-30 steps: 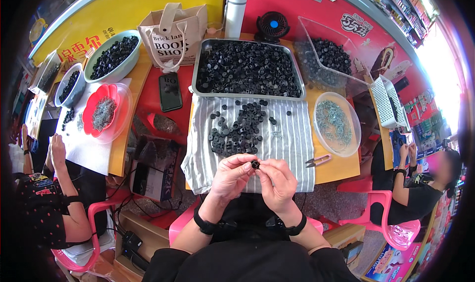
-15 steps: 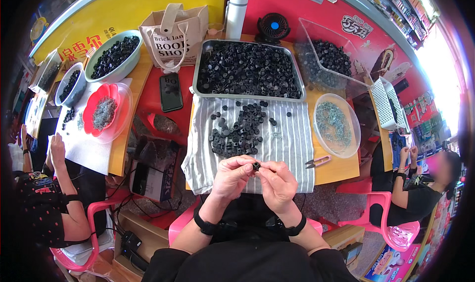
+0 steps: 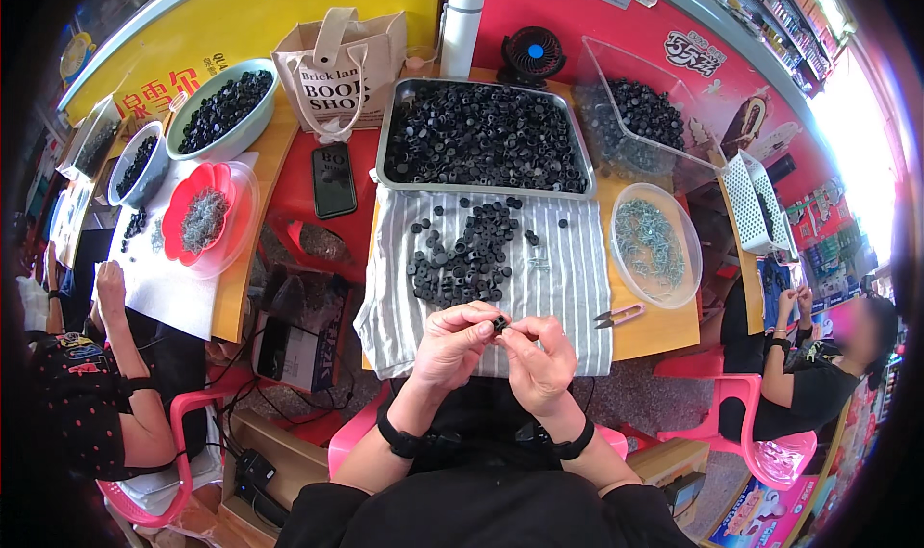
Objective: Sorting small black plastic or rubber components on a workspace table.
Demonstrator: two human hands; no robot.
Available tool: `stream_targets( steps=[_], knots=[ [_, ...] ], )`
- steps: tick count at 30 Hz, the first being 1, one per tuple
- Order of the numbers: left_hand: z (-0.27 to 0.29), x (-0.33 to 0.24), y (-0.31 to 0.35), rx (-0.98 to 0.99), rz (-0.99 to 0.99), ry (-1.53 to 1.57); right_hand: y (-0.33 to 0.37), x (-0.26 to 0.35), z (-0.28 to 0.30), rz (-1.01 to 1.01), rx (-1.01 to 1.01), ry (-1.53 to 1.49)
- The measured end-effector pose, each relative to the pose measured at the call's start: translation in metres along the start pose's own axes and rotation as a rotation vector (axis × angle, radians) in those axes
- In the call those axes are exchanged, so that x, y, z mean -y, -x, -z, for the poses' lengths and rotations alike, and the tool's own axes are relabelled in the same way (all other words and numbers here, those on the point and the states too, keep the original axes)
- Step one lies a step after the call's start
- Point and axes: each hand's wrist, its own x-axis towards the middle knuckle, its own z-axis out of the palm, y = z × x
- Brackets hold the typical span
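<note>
My left hand pinches a small round black plastic part between thumb and fingertips, above the near edge of a striped cloth. Close against it, the fingers of my right hand are pressed together; whatever they hold is too small or hidden to name. Beyond my hands a loose pile of similar black parts lies on the cloth. A few thin metal pieces rest to the right of that pile.
A metal tray heaped with black parts stands behind the cloth. To the right are a clear tub of metal pieces, thread snips and a clear bin. A phone and tote bag are at left; people sit on both sides.
My hands stay almost in place, with the right fingers shifted slightly at the black part. The person at left has moved a hand a little.
</note>
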Motion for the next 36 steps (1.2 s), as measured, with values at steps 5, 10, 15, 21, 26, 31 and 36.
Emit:
stream_targets(
  steps=[5, 10, 15, 21, 26, 31, 36],
  knots=[
    [-0.002, 0.001, -0.001, 0.009, -0.038, -0.046, -0.001, -0.001, 0.000, 0.023, 0.017, -0.003],
    [-0.002, -0.001, 0.001, 0.031, -0.023, -0.051, -0.001, -0.002, 0.003, 0.043, 0.054, -0.033],
    [-0.001, -0.001, 0.002, 0.012, -0.011, -0.027, -0.002, -0.004, 0.002, -0.134, 0.032, -0.203],
    [-0.001, -0.003, 0.003, 0.044, -0.016, -0.010, -0.004, -0.010, 0.002, -0.170, 0.087, -0.267],
    [-0.003, -0.004, 0.004, 0.074, -0.004, -0.047, -0.003, -0.014, 0.008, -0.166, 0.141, -0.268],
    [-0.004, -0.005, 0.004, 0.078, 0.002, -0.058, -0.008, -0.015, 0.012, -0.144, 0.203, -0.274],
    [-0.001, -0.002, 0.005, 0.066, 0.009, -0.039, -0.017, -0.017, 0.015, -0.114, 0.281, -0.269]
  ],
)
